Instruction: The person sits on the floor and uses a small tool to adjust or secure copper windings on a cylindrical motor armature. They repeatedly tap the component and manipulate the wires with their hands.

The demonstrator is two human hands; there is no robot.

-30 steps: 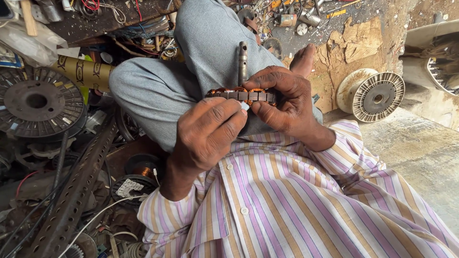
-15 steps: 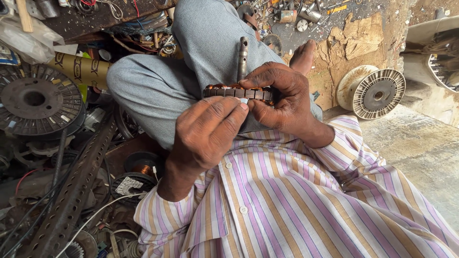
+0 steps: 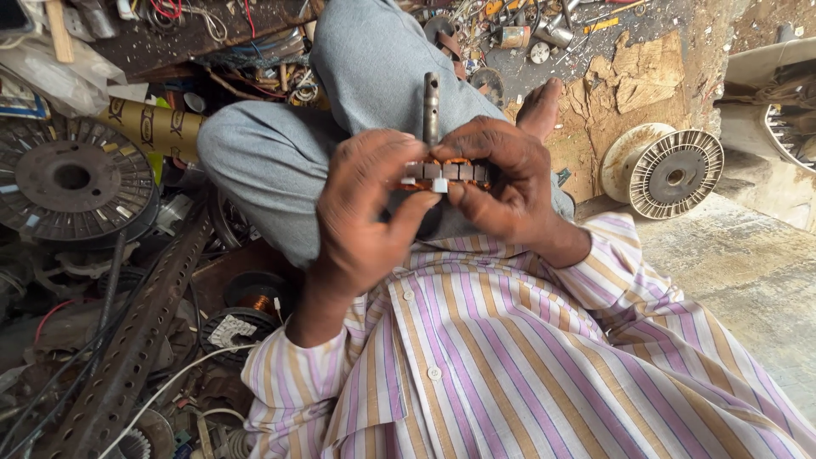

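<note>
Both hands grip the rotor [image 3: 446, 172] over the lap, right hand [image 3: 501, 183] clamped on its side and left hand [image 3: 367, 212] pinching a white slip [image 3: 439, 185] into a slot, best fed squarely with the shaft [image 3: 431, 106] steady.

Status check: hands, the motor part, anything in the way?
Left hand and right hand both gripping the armature over the lap. Shaft pointing up and away. Copper windings partly hidden by fingers. Nothing between the hands and the part.

Cluttered motor repair workshop: slotted rotor discs [image 3: 72, 177], copper wire coil [image 3: 255, 299], scattered tools [image 3: 544, 30].
</note>
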